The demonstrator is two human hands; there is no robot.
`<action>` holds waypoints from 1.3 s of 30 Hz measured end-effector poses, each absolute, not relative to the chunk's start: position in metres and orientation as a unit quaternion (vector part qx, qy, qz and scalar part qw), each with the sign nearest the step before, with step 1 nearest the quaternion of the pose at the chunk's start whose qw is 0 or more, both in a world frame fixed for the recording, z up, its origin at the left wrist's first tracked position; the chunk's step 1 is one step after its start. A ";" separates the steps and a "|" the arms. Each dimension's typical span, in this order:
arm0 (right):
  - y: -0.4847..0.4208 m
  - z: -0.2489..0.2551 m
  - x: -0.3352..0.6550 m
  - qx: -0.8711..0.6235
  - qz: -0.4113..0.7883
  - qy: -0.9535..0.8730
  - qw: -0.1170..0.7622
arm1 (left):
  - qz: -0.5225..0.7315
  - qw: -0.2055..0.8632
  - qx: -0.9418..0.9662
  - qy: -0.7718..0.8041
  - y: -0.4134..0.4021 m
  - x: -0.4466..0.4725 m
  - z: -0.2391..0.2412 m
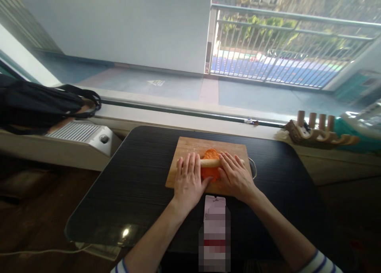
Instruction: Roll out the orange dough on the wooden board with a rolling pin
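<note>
Axis: pin [210, 162] lies 9-to-3 over dough [210, 174] on board [190, 144], mid-desk [139, 177].
Hands: left hand [188, 178] at 9 end, right hand [235, 177] at 3 end, equally near.
Fingers [192, 162]: flat, spread, pressing without gripping.

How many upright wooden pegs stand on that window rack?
4, in a row on the wooden rack at far right: leftmost peg, next, third, rightmost. Others may be hidden.
</note>
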State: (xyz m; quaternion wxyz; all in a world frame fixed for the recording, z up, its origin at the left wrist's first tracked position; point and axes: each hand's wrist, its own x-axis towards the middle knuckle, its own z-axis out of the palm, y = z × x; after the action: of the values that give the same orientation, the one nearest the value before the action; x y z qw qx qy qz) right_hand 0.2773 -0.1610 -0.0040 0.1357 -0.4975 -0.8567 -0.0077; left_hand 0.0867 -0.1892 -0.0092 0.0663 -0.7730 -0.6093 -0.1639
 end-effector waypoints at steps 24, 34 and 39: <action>-0.113 0.014 0.259 -0.538 0.015 -0.840 0.065 | -0.106 -0.048 -0.793 -0.597 -0.149 0.071 -0.001; -0.119 0.012 0.259 -0.539 0.008 -0.838 0.085 | -0.132 -0.029 -0.783 -0.608 -0.150 0.072 0.004; -0.108 0.014 0.254 -0.548 0.004 -0.833 0.075 | -0.134 -0.011 -0.774 -0.619 -0.139 0.073 0.000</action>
State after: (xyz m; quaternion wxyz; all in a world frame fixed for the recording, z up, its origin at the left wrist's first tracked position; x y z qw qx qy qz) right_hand 0.2540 -0.1078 0.0144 0.0750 -0.5477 -0.8333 0.0037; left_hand 0.0731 -0.1391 0.0004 -0.0114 -0.7735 -0.6193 -0.1342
